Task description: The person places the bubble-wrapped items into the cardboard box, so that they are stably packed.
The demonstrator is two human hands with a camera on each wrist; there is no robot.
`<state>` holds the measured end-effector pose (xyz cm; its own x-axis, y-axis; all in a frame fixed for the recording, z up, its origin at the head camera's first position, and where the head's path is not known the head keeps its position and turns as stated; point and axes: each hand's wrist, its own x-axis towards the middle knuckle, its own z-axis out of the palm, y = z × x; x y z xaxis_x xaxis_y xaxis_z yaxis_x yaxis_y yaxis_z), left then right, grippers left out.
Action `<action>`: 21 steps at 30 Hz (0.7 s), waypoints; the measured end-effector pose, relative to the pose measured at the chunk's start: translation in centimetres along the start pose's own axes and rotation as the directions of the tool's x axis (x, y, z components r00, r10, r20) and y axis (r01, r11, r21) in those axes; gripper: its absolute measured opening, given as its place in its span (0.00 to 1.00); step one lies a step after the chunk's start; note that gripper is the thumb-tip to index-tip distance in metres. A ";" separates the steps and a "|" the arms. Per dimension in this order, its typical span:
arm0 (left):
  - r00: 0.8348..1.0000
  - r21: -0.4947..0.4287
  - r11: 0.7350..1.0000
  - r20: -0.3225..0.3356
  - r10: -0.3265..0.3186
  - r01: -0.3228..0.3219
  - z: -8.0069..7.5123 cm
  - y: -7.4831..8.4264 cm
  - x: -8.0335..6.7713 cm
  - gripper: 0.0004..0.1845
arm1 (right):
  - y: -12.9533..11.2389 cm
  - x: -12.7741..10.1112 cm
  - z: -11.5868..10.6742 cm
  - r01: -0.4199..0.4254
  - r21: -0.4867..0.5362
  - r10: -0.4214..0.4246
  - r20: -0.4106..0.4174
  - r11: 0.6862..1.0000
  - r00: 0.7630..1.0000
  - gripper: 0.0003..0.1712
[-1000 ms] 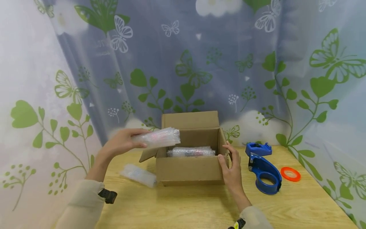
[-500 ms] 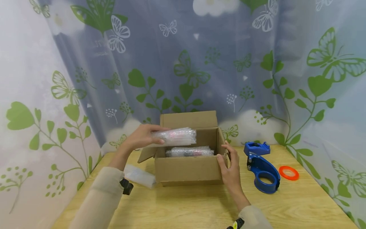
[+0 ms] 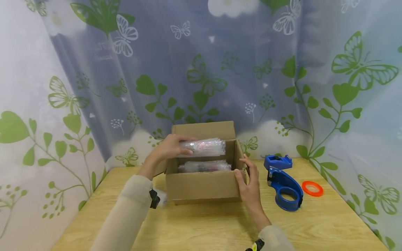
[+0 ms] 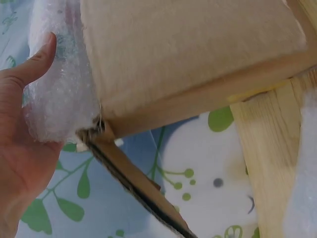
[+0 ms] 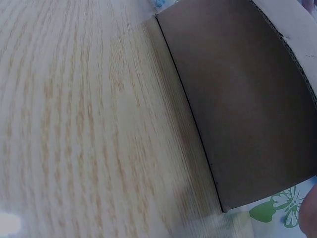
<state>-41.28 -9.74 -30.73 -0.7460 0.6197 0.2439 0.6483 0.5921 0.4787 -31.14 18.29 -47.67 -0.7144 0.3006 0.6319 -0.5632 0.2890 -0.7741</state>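
Observation:
My left hand (image 3: 171, 146) grips one end of a bubble-wrapped bundle (image 3: 207, 147), holding it level over the open cardboard box (image 3: 202, 186). In the left wrist view the thumb lies across the bundle's clear wrap (image 4: 62, 94), beside the box wall. Pinkish and dark contents show faintly through the plastic. Inside the box lies another bubble-wrapped bundle (image 3: 205, 166), just below the held one. My right hand (image 3: 250, 181) holds the box's right side, thumb at the front corner and fingers along the side wall. Only a fingertip of it shows in the right wrist view.
A further bubble-wrapped piece (image 3: 161, 197) lies left of the box, partly behind the left forearm. To the right are a blue tape dispenser (image 3: 277, 162), a blue handheld tape cutter (image 3: 285, 190) and a red-orange tape roll (image 3: 312, 188). A patterned curtain surrounds the table (image 3: 201, 226).
My left hand has carried the bubble-wrapped bundle rightward, from the box's left edge to over its opening. My right hand has stayed on the box. The head view has shifted slightly.

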 end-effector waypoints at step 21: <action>0.999 0.009 0.999 -0.020 0.044 -0.044 2.9 0.1 2.9 0.30 | 0.2 0.0 -0.2 -0.009 0.006 0.008 0.010 1.000 1.000 0.25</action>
<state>-42.96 -6.39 -32.42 -0.7193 0.6350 0.2817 0.6821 0.5689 0.4594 -31.15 18.52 -47.82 -0.7230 0.2943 0.6250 -0.5594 0.2814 -0.7797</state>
